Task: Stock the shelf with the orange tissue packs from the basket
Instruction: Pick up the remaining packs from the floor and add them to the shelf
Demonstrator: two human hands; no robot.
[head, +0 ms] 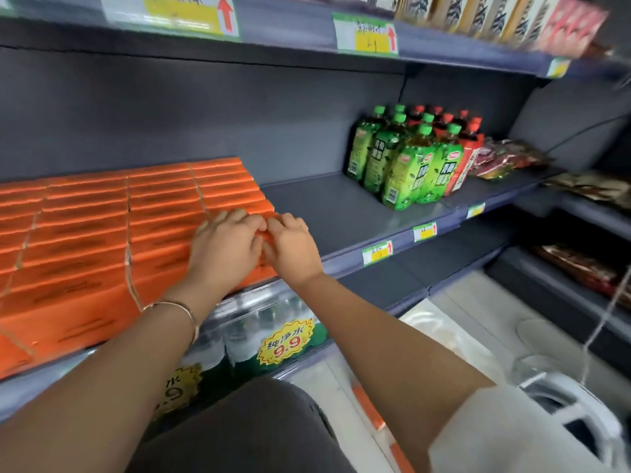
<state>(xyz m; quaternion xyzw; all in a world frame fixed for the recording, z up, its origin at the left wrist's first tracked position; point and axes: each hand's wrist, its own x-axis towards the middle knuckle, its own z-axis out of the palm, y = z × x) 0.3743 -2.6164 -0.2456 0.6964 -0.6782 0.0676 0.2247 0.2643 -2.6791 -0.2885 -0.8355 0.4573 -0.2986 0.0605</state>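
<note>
Fingers (235, 218) of the left hand (223, 249) lay nearly straight on the orange tissue pack (264, 237) as the right hand (292, 249) pinched it with curled fingers, at the end of the orange rows left of the green tea bottles (406, 165), its long axis running toward them along the shelf (334, 206).

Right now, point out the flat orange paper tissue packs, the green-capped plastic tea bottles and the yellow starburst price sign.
orange tissue packs (102, 227), head view, top of a middle row.
green-capped tea bottles (408, 175), head view, front bottle's label.
yellow starburst price sign (286, 341), head view, its red digits.
</note>
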